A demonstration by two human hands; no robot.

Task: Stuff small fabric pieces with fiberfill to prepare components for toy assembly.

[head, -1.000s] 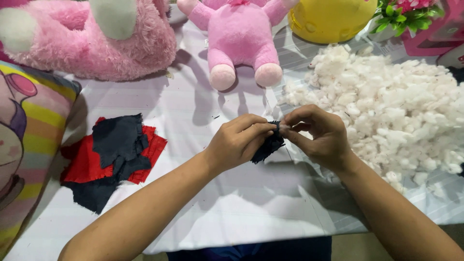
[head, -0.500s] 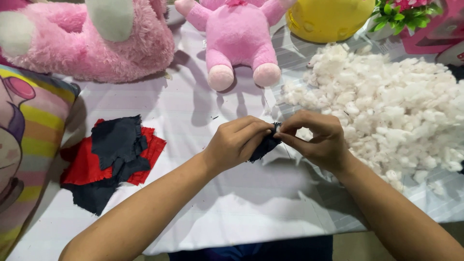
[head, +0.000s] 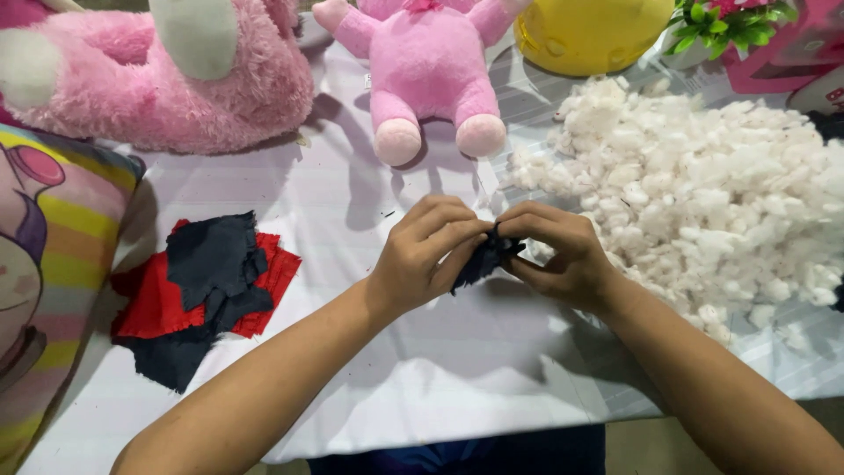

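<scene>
My left hand [head: 431, 253] and my right hand [head: 563, 255] meet over the middle of the white-covered table [head: 422, 387]. Between their fingertips they pinch a small dark navy fabric piece [head: 482, 260], which is mostly hidden by the fingers. A big heap of white stuffing fluff [head: 721, 193] lies just right of my right hand. A stack of red and navy fabric scraps [head: 198, 290] lies to the left of my left forearm.
A small pink plush toy [head: 426, 70] sits at the back centre, a large fluffy pink plush [head: 149, 75] at the back left. A yellow round object [head: 589, 31] and green artificial plant [head: 725, 22] stand at the back right. A striped cushion [head: 44, 273] lies at the left edge.
Both hands stay together on the navy piece; the fingers have shifted slightly, and the small tuft of white fluff seen at the fingertips half a second ago no longer shows.
</scene>
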